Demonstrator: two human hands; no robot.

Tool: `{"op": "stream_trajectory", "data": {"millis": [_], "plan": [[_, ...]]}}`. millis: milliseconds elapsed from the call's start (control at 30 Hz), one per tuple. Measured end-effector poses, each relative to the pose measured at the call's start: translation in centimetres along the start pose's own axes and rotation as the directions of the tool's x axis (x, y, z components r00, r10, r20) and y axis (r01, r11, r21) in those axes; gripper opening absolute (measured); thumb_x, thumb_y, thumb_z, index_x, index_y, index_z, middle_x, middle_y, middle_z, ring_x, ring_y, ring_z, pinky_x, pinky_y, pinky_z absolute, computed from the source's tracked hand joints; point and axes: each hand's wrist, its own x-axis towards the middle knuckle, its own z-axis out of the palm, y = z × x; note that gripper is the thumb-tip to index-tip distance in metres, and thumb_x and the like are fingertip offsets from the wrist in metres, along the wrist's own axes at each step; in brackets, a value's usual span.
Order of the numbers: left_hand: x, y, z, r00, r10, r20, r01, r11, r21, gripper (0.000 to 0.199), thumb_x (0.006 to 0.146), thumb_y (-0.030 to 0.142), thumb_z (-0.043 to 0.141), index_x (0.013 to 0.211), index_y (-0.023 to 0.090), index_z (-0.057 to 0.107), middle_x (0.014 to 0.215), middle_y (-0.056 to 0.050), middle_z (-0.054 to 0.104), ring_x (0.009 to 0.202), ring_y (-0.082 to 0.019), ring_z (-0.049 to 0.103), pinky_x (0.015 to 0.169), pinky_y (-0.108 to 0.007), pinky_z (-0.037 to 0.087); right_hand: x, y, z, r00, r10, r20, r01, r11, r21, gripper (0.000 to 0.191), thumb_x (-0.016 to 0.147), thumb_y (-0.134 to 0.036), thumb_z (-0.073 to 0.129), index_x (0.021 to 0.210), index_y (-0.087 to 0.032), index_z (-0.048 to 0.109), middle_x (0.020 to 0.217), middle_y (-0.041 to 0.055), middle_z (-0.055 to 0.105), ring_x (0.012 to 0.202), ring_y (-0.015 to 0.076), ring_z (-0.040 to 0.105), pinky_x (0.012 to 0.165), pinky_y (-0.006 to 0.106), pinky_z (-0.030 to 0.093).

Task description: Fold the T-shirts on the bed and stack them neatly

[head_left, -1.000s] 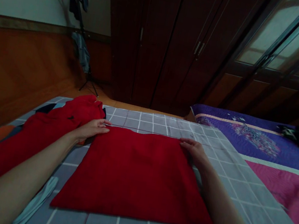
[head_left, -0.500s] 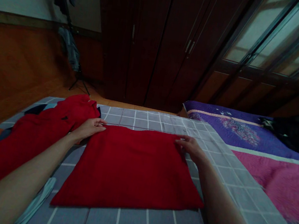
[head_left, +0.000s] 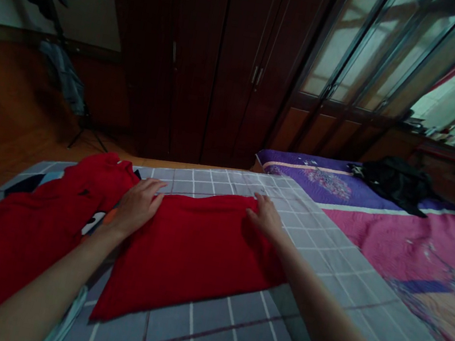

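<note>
A folded red garment (head_left: 192, 246) lies flat in front of me, its far edge slightly uneven. At its far left corner is my left hand (head_left: 138, 205), fingers stretched out and thumb apart, holding nothing that I can see. On the far right corner rests my right hand (head_left: 265, 217), thumb and fingers apart at the cloth's edge. My right wrist hides part of the garment's right side. Left of the left arm lies a heap of red clothing (head_left: 41, 215), with dark blue, orange and white parts showing.
The garments lie on a grey checked bedspread (head_left: 226, 333). A pale blue cloth (head_left: 65, 321) shows beside my left forearm. To the right, a purple and pink quilted bed (head_left: 365, 234) holds a black item (head_left: 395, 181). Behind are a dark wardrobe (head_left: 236, 67) and a coat stand (head_left: 60, 20).
My view has swung to the right, so the room sits further left. Both hands have loosened at the garment's far corners, with the left fingers more spread. The garment now appears slightly rotated.
</note>
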Motion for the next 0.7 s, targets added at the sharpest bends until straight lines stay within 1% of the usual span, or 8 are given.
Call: {"op": "stream_trajectory", "data": {"millis": [67, 133, 233, 300, 400, 500, 633, 700], "plan": [[-0.4, 1.8, 0.6, 0.99, 0.111, 0.092, -0.112, 0.994, 0.009, 0.042, 0.094, 0.033, 0.032, 0.12, 0.015, 0.059, 0.122, -0.011, 0.06, 0.117, -0.023, 0.051, 0.105, -0.036, 0.035, -1.0, -2.0, 1.0, 0.991, -0.123, 0.05, 0.125, 0.991, -0.043, 0.058, 0.085, -0.037, 0.054, 0.137, -0.013, 0.042, 0.141, 0.0163, 0.042, 0.128, 0.0295, 0.04, 0.106, 0.038, 0.029], [-1.2, 2.7, 1.8, 0.96, 0.145, 0.239, -0.157, 0.987, 0.033, 0.047, 0.095, 0.04, 0.032, 0.129, 0.016, 0.054, 0.135, -0.011, 0.052, 0.129, -0.025, 0.042, 0.111, -0.041, 0.026, -1.8, -3.2, 2.4, 0.974, -0.201, 0.106, 0.209, 0.975, -0.076, 0.061, 0.087, -0.049, 0.05, 0.137, -0.015, 0.044, 0.146, 0.0142, 0.037, 0.133, 0.0307, 0.033, 0.108, 0.041, 0.024], [-2.4, 2.4, 3.6, 0.899, 0.057, 0.433, -0.109, 0.989, 0.097, 0.065, 0.09, 0.056, 0.036, 0.143, 0.019, 0.036, 0.151, -0.01, 0.03, 0.141, -0.031, 0.019, 0.113, -0.052, 0.012, -2.4, -3.4, 4.3, 0.959, -0.234, 0.161, 0.254, 0.96, -0.119, 0.071, 0.089, -0.061, 0.037, 0.141, -0.013, 0.039, 0.15, 0.0156, 0.029, 0.138, 0.0329, 0.021, 0.111, 0.048, 0.016], [-2.8, 1.7, 4.2, 0.865, 0.001, 0.502, -0.068, 0.991, 0.116, 0.072, 0.088, 0.063, 0.033, 0.147, 0.022, 0.028, 0.154, -0.009, 0.021, 0.143, -0.032, 0.011, 0.113, -0.054, 0.009, -2.5, -2.9, 4.9, 0.957, -0.231, 0.173, 0.256, 0.957, -0.139, 0.075, 0.09, -0.064, 0.03, 0.144, -0.012, 0.034, 0.151, 0.0162, 0.025, 0.14, 0.0328, 0.018, 0.111, 0.049, 0.013], [-2.9, 1.1, 4.2, 0.85, -0.005, 0.527, -0.064, 0.992, 0.113, 0.073, 0.087, 0.066, 0.03, 0.147, 0.025, 0.025, 0.155, -0.008, 0.016, 0.143, -0.032, 0.008, 0.112, -0.055, 0.007, -2.6, -2.8, 4.7, 0.959, -0.225, 0.172, 0.253, 0.955, -0.157, 0.078, 0.09, -0.066, 0.028, 0.144, -0.009, 0.033, 0.151, 0.0194, 0.025, 0.139, 0.0346, 0.018, 0.11, 0.052, 0.013], [-2.8, 1.1, 4.2, 0.856, 0.012, 0.516, -0.077, 0.991, 0.106, 0.071, 0.086, 0.067, 0.033, 0.146, 0.03, 0.027, 0.155, -0.008, 0.017, 0.143, -0.034, 0.007, 0.111, -0.056, 0.007, -2.8, -4.8, 4.7, 0.95, -0.264, 0.165, 0.289, 0.945, -0.155, 0.082, 0.088, -0.067, 0.031, 0.144, -0.007, 0.031, 0.15, 0.023, 0.023, 0.139, 0.0366, 0.016, 0.11, 0.054, 0.013], [-2.8, 1.0, 4.5, 0.86, 0.034, 0.509, -0.1, 0.99, 0.102, 0.068, 0.085, 0.067, 0.036, 0.144, 0.034, 0.031, 0.156, -0.008, 0.017, 0.142, -0.036, 0.007, 0.111, -0.058, 0.008, -3.0, -9.5, 6.1, 0.876, -0.434, 0.209, 0.459, 0.883, -0.094, 0.07, 0.091, -0.063, 0.029, 0.145, -0.018, 0.032, 0.152, 0.0119, 0.024, 0.14, 0.0286, 0.018, 0.112, 0.044, 0.014], [-2.8, 1.0, 4.6, 0.857, 0.031, 0.515, -0.099, 0.989, 0.106, 0.067, 0.086, 0.065, 0.036, 0.144, 0.032, 0.031, 0.156, -0.008, 0.018, 0.142, -0.036, 0.007, 0.11, -0.058, 0.009, -2.5, -10.7, 6.9, 0.844, -0.482, 0.234, 0.509, 0.858, -0.068, 0.067, 0.092, -0.062, 0.028, 0.145, -0.021, 0.033, 0.152, 0.0081, 0.027, 0.139, 0.0253, 0.021, 0.112, 0.04, 0.016]]}}
